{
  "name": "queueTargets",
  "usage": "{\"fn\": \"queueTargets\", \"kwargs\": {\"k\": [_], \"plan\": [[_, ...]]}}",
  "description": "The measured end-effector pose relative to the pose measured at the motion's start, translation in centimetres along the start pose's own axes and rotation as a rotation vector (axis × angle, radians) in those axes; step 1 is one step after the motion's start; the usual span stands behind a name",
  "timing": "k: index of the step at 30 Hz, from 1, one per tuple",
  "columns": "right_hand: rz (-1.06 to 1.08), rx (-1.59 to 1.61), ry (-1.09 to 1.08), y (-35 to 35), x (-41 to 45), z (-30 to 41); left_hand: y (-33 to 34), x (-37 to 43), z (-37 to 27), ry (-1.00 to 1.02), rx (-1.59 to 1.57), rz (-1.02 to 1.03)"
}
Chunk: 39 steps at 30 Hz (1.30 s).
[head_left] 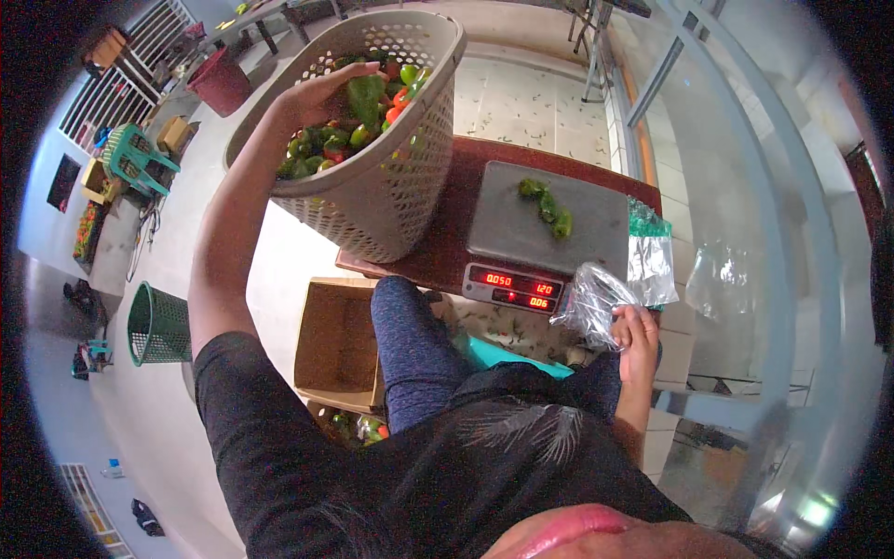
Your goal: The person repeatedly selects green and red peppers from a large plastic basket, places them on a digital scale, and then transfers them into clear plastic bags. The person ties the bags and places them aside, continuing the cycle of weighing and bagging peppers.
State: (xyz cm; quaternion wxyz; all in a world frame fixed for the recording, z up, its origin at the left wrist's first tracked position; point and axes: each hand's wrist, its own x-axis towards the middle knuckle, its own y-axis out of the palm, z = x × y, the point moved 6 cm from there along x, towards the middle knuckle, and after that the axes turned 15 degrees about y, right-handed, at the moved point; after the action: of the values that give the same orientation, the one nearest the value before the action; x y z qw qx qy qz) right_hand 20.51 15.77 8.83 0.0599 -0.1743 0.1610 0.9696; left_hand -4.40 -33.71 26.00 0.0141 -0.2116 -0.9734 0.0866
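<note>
My left hand (316, 98) is inside a tall beige plastic laundry-style basket (408, 189), its fingers around a green pepper (365, 100). Green, red and orange peppers (335, 143) fill part of that basket. My right hand (635, 332) grips a crumpled clear plastic bag (594, 300) beside the front right corner of a digital scale (513, 230). On the scale's grey metal pan lie several wrinkled green peppers (546, 204). Red digits glow on its display (515, 288).
Scale and basket stand on a low reddish-brown table (468, 157). Clear bags with a green band (651, 244) lie at its right edge. An open cardboard box (339, 342) sits by my leg. Further left are a green basket (159, 323), a green plastic chair (136, 157) and a red bin (220, 82).
</note>
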Motion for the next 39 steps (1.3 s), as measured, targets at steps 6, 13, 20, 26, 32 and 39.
{"fn": "queueTargets", "kwargs": {"k": [6, 13, 20, 26, 32, 39], "plan": [[-0.017, -0.017, 0.01, -0.2, -0.3, -0.4, -3.0, 1.2, -1.0, 0.2, 0.28, -0.317], [0.025, -0.026, 0.046, 0.3, 0.2, -0.4, -17.9, 5.7, 9.8, 0.091, 1.444, 0.056], [-0.039, -0.038, 0.08, -0.2, 0.7, -1.3, -16.1, 7.1, 14.5, -0.134, 1.166, 0.319], [-0.051, -0.028, 0.096, -0.3, 1.3, -1.8, -16.0, 6.6, 13.2, -0.184, 1.285, 0.25], [0.001, -0.014, 0.082, 0.9, 1.5, -1.2, -15.3, 6.7, 6.5, 0.395, 1.325, 0.117], [-0.024, -0.041, 0.064, 0.7, 0.9, -1.4, 0.5, 5.1, 4.1, -0.108, 1.044, 0.267]]}}
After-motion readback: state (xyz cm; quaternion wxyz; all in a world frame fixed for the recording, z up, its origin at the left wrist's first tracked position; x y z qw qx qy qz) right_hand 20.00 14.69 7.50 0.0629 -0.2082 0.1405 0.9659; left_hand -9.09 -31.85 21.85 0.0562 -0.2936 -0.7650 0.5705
